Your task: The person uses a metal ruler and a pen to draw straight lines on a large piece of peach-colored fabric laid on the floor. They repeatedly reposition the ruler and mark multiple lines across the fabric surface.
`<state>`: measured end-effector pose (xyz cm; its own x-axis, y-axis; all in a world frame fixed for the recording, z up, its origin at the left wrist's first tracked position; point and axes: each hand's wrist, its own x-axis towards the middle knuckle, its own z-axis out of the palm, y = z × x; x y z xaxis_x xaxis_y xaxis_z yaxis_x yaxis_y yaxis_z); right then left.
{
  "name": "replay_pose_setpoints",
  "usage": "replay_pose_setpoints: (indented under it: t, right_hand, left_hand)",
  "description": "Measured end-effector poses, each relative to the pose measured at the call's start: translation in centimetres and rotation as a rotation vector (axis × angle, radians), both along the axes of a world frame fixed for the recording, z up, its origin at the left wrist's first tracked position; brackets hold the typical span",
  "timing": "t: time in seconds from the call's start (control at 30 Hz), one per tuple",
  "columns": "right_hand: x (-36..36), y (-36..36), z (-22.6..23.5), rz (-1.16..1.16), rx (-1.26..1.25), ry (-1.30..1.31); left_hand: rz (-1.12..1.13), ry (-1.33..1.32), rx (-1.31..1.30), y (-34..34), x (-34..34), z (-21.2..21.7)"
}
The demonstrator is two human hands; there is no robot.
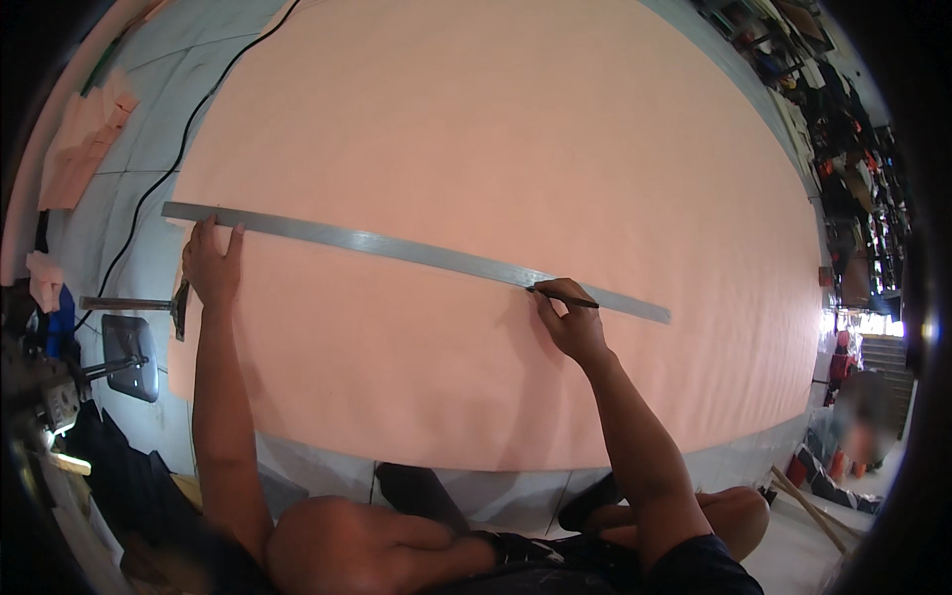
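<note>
Right hand (pixel 570 322) gripping a dark pen (pixel 563 297), tip hidden against the metal ruler (pixel 416 253); left hand (pixel 213 263) flat, pressing ruler onto pink fabric (pixel 516 139).

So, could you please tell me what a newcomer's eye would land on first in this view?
First, the big sheet of peach fabric, spread flat and filling most of the view. Across it slants a long metal ruler, its left end pinned by the left hand, while the right hand holds a dark pen against the ruler's near edge. On the pale floor beyond the fabric's left edge, a black cable trails.
</note>
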<state>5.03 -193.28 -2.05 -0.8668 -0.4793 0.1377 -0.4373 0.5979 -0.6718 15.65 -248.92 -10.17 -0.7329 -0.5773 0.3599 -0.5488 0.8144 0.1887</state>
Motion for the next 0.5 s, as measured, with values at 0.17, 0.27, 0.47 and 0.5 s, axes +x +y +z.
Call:
replay_pose_setpoints:
  t: [0.17, 0.27, 0.47, 0.5]
  right_hand:
    - [0.2, -0.6, -0.1, 0.007, 0.054, 0.042]
    - [0.2, -1.0, 0.0, 0.037, 0.071, 0.071]
    - [-0.5, -5.7, -1.0, 0.194, 0.014, 0.137]
    - [-0.6, -7.3, -0.9, 0.217, 0.002, 0.134]
  left_hand:
    - [0.001, -0.003, -0.023, -0.3, 0.1, -0.1]
    - [0.04, -0.009, 0.032, 0.4, 0.0, 0.3]
    - [0.062, -0.021, 0.057, 0.4, 0.2, 0.8]
    - [0.073, -0.026, 0.059, 0.6, 0.1, 0.9]
